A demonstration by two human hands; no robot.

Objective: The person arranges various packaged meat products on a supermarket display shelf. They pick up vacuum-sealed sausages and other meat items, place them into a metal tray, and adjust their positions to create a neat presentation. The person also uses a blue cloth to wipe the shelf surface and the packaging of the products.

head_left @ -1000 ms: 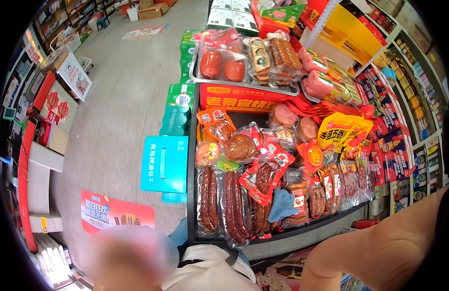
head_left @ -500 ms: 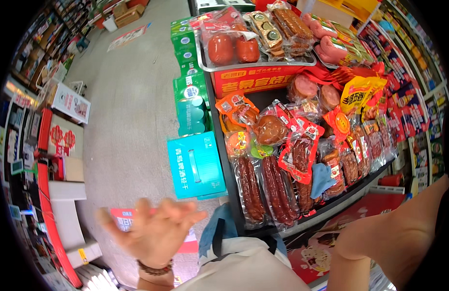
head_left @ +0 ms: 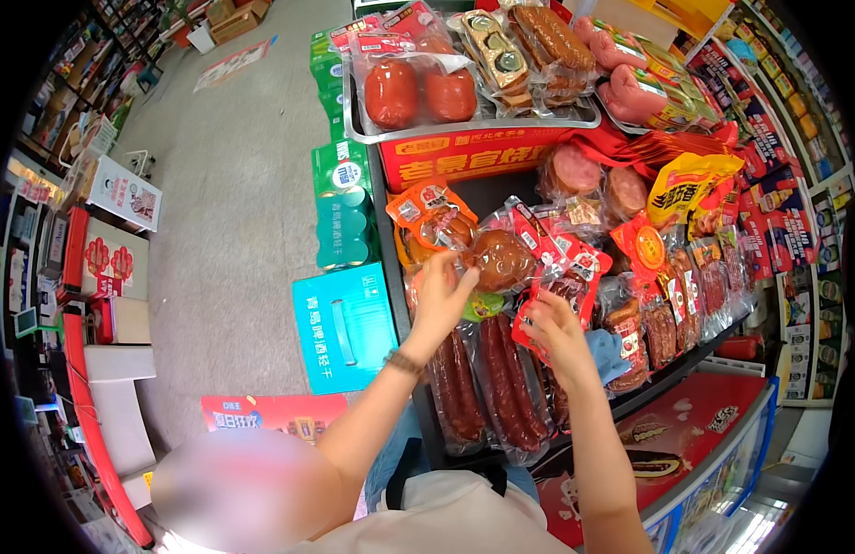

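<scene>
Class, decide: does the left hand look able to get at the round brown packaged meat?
Probably yes: the left hand is right beside the round brown packaged meat, whose left side looks uncovered. The right hand, lower right, does not block it.

Red box (head_left: 473, 155), yellow lettering — far edge of black bin (head_left: 512, 196). Turquoise carton (head_left: 358, 323), white characters — beside its left edge. Yellow packet (head_left: 693, 185), black characters, toward far right corner.
</scene>
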